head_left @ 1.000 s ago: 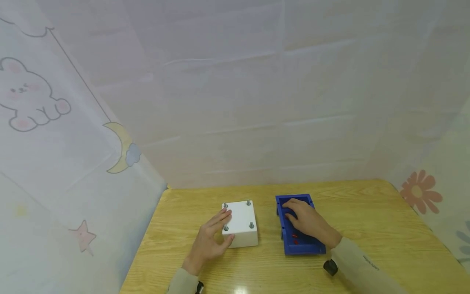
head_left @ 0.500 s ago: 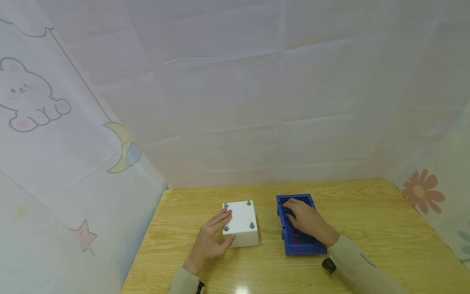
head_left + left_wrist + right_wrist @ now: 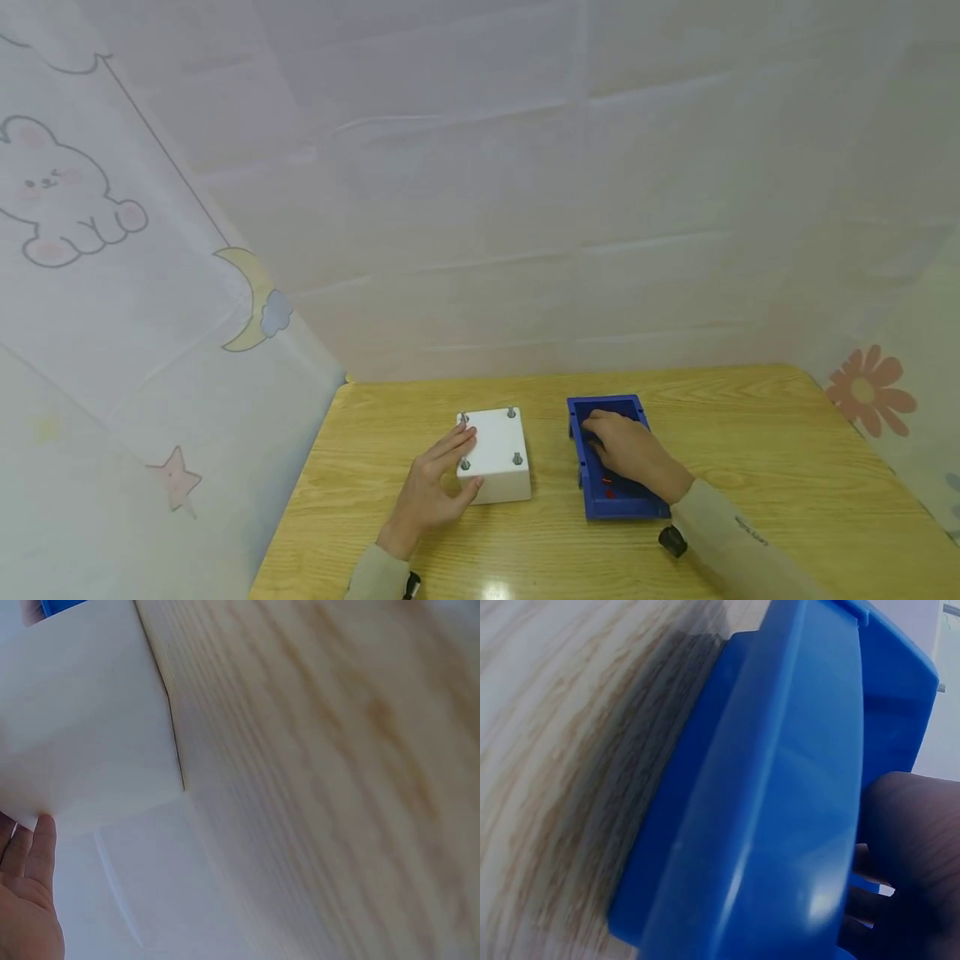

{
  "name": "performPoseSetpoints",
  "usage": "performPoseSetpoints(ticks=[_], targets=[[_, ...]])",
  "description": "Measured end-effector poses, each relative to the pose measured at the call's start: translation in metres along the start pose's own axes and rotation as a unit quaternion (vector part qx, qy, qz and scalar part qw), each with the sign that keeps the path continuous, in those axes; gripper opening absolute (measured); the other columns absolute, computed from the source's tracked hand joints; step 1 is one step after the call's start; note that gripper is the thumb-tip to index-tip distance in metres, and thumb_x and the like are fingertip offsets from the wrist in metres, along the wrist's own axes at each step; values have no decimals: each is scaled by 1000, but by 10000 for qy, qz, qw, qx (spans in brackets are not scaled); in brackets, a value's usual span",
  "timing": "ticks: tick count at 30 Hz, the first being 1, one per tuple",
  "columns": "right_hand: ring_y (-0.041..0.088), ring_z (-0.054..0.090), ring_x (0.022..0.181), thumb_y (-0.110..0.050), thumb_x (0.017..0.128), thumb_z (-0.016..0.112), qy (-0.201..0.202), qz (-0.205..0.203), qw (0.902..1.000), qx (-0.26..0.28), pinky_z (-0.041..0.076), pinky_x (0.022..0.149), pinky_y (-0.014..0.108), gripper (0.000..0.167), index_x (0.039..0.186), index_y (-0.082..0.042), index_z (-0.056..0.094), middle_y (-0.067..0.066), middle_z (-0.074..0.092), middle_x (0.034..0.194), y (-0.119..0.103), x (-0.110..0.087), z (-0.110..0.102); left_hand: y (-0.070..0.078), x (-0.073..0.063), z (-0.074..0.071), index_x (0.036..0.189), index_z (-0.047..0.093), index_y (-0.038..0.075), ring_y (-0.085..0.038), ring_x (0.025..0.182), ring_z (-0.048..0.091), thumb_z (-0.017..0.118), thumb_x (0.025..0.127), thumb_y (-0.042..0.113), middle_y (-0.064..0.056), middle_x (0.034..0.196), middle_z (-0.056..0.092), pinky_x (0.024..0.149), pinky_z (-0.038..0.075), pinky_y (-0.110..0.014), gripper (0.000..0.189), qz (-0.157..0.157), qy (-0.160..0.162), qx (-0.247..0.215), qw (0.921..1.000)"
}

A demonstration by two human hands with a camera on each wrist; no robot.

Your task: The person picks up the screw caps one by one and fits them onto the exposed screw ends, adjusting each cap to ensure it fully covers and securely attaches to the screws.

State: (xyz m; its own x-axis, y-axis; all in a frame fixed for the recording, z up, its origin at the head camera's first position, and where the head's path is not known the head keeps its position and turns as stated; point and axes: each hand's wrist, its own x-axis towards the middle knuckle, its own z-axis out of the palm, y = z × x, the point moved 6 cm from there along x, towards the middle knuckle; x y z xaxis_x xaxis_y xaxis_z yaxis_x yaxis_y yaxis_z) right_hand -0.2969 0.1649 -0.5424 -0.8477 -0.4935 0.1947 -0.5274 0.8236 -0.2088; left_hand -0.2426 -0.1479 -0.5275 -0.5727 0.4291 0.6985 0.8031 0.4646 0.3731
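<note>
A white box (image 3: 495, 442) stands on the table, with a metal bolt upright at each corner of its top. My left hand (image 3: 427, 500) rests against its left side, fingers extended over the top edge and thumb at the front face. In the left wrist view those fingers (image 3: 41, 855) touch the box's pale side. To the right lies a blue bin (image 3: 626, 508) with small red pieces (image 3: 608, 487) in its near end. My right hand (image 3: 630, 450) reaches into the bin with bent fingers. Its fingertips are hidden, so anything between them cannot be made out.
The wood-grain table (image 3: 540, 550) carries both box and bin, with a gap between them. Pale printed cloth (image 3: 465, 208) hangs behind the table and along its sides. A dark wrist device (image 3: 672, 542) sits under the right sleeve.
My right hand's fingers have drawn closer together and bent more inside the bin. The left hand stays in place on the box. The whole view has shifted slightly.
</note>
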Motion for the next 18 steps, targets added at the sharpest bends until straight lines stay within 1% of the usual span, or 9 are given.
performPoseSetpoints(ticks=[7, 10, 14, 18], targets=[[22, 72, 80, -4, 94, 78, 0, -65, 9997, -249, 62, 61, 36, 11, 104, -7, 79, 5, 71, 95, -1, -2, 1, 2, 1, -1, 133, 70, -5, -44, 137, 62, 89, 80, 11, -21, 142, 68, 115, 53, -48, 59, -62, -20, -23, 10000], [19, 68, 74, -6, 94, 77, -37, -67, 9993, -368, 57, 55, 32, 6, 96, -11, 77, 2, 69, 88, -1, -2, 3, 2, 2, -1, 133, 70, -5, -44, 136, 62, 88, 80, 11, -21, 142, 68, 114, 54, -49, 58, -42, -14, -32, 10000], [15, 64, 69, -6, 95, 77, -151, -65, 9987, -477, 50, 51, 29, 12, 88, -15, 73, -2, 66, 82, 1, -3, 6, 3, 2, -1, 133, 70, -5, -45, 136, 62, 88, 80, 10, -21, 142, 69, 114, 54, -49, 58, -3, 12, -29, 10000], [14, 63, 68, -5, 94, 77, -256, -125, 9984, -496, 50, 52, 29, 19, 82, -17, 69, -3, 65, 81, 1, -2, 8, 3, 2, -1, 133, 70, -6, -45, 136, 62, 88, 80, 10, -22, 141, 69, 114, 54, -48, 58, 41, 27, -23, 10000]])
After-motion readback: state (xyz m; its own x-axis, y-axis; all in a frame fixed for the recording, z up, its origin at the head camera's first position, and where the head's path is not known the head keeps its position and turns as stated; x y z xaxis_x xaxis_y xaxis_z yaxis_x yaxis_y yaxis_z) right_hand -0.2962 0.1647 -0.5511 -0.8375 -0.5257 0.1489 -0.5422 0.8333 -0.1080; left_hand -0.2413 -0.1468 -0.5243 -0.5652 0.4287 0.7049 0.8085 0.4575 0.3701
